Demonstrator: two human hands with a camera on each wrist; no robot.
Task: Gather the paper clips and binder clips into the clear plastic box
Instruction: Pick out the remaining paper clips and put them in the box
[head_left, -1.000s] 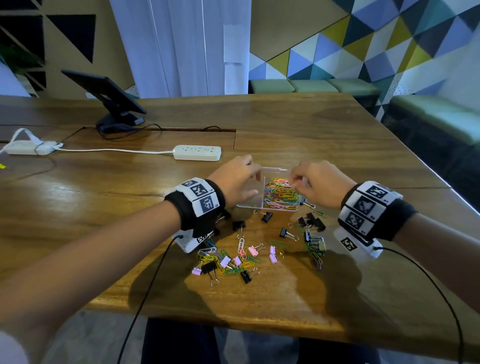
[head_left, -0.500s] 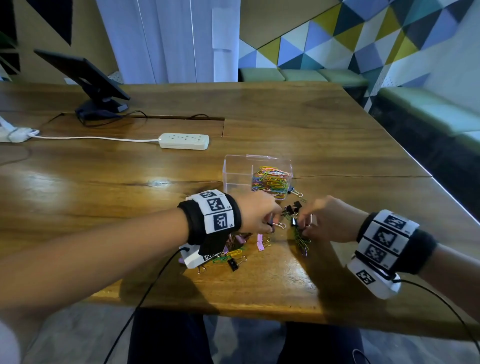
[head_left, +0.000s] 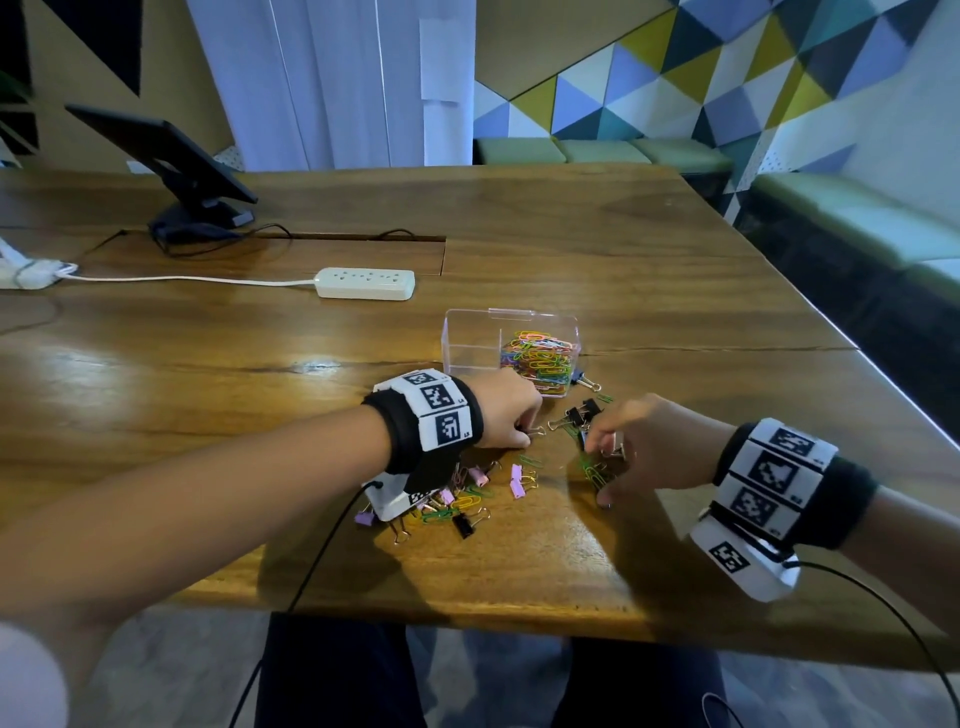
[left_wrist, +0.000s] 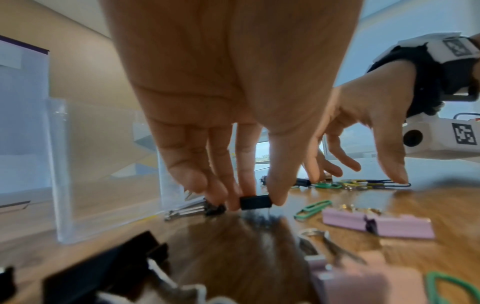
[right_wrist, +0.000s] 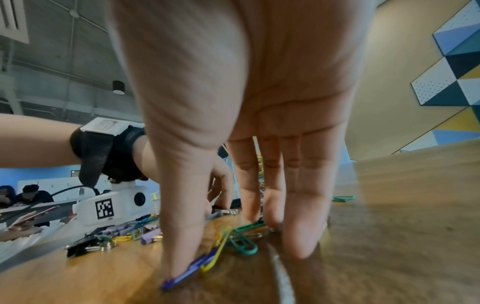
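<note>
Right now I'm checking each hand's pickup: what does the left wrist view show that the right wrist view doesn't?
Only the left wrist view shows the left hand pinching a black binder clip beside the clear plastic box, with pink binder clips nearby. Only the right wrist view shows the right hand's fingers pressing on a heap of paper clips, a blue one under the thumb. Both show the wooden table and the other hand's wristband.

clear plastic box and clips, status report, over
Left hand pinches small black binder clip. Right hand rakes coloured paper clips on wooden table. Clear plastic box part-filled, nothing blocking.
</note>
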